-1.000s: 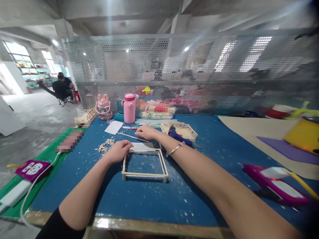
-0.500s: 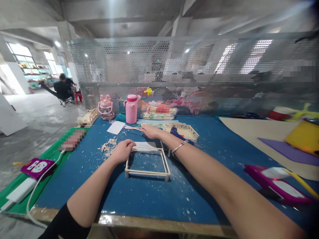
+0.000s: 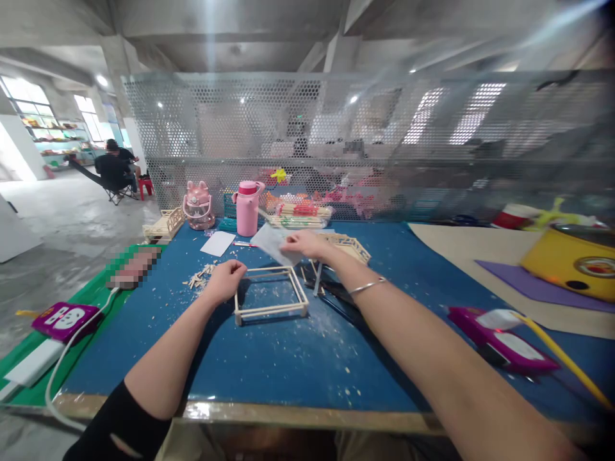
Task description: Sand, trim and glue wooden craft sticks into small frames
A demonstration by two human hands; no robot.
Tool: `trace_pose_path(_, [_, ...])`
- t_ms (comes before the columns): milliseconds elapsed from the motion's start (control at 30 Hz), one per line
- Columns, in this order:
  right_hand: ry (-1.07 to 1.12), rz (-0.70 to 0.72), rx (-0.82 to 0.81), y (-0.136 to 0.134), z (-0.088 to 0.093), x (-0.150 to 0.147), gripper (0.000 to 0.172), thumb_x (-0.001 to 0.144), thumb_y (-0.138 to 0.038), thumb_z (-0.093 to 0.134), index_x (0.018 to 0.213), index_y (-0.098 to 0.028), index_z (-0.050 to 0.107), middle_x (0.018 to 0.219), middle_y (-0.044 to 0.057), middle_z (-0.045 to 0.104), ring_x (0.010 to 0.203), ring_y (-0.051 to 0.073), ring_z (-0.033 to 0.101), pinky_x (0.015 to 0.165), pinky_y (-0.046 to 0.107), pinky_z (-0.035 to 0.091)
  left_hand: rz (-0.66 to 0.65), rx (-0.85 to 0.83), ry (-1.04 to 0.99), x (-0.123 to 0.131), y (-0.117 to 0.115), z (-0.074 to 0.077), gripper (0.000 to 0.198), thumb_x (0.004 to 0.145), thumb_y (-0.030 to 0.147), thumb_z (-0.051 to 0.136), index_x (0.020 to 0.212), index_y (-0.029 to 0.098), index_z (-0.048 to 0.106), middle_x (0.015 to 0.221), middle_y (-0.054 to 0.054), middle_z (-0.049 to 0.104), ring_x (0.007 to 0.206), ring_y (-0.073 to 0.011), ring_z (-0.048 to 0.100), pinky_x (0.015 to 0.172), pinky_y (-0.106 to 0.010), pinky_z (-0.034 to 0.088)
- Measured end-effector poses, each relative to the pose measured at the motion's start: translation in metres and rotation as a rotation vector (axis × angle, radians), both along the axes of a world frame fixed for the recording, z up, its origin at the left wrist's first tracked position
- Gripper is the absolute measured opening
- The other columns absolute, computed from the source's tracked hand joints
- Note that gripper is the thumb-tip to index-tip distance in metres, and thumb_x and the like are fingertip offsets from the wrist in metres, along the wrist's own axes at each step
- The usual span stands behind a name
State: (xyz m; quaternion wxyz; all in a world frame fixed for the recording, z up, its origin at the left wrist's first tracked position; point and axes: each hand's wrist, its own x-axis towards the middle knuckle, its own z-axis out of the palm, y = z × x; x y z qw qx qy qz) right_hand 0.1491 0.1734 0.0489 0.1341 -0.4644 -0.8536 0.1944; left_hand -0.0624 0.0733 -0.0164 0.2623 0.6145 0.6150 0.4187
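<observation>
The left hand (image 3: 225,279) closes its grip on the near-left corner of the stick frame (image 3: 269,310), which sits on the blue counter (image 3: 269,378) straight ahead. The right hand (image 3: 307,244) pinches a grey sheet (image 3: 270,243), lifted just above the frame's far side and in front of the pink bottle (image 3: 247,208).

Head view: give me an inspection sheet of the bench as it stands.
Surface: blue mat, dusted with wood crumbs.
Job's things: stick frame flat on the mat; pale sheet held up near its far side.
Clutter: wood chips, pink bottle, dark tool by the right forearm.
Hands: left hand curled on the frame's far left corner; right hand pinching the sheet.
Cables: white cord by purple power strip; yellow cable at right.
Surroundings: mesh screen behind; seated person far left.
</observation>
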Motion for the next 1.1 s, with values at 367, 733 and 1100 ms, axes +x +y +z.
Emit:
trace_pose_path(367, [-0.25, 0.275, -0.263, -0.098, 0.003, 0.046, 0.021, 0.061, -0.033, 0.065, 0.053, -0.017, 0.055, 0.048, -0.005, 0.039, 0.049, 0.008, 0.034, 0.047, 0.022, 0.024, 0.14, -0.087, -0.252, -0.033, 0.011, 0.005, 0.026, 0.07, 0.042, 0.048, 0.068, 0.016, 0.054, 0.044, 0.008, 0.036, 0.037, -0.0084, 0.034, 0.042, -0.022, 0.028])
trace_pose_path(733, [0.255, 0.196, -0.05, -0.101, -0.025, 0.051, 0.057, 0.081, -0.062, 0.027, 0.055, -0.017, 0.049, 0.052, -0.001, 0.045, 0.052, 0.011, 0.038, 0.054, 0.024, 0.03, 0.116, 0.047, -0.064, -0.012, 0.021, 0.003, 0.023, 0.07, 0.036, 0.056, 0.064, 0.015, 0.061, 0.049, 0.004, 0.05, 0.052, -0.0121, 0.048, 0.054, -0.023, 0.037])
trace_pose_path(1100, [0.126, 0.282, 0.264, -0.109, -0.038, 0.051, 0.031, 0.089, -0.035, 0.04, 0.087, -0.017, 0.065, 0.075, 0.004, 0.067, 0.067, 0.014, 0.057, 0.063, 0.023, 0.036, -0.209, 0.473, 0.727, 0.044, -0.048, 0.04, 0.035, 0.088, 0.04, 0.039, 0.098, 0.019, 0.063, 0.096, -0.009, 0.064, 0.1, -0.023, 0.053, 0.09, -0.035, 0.036])
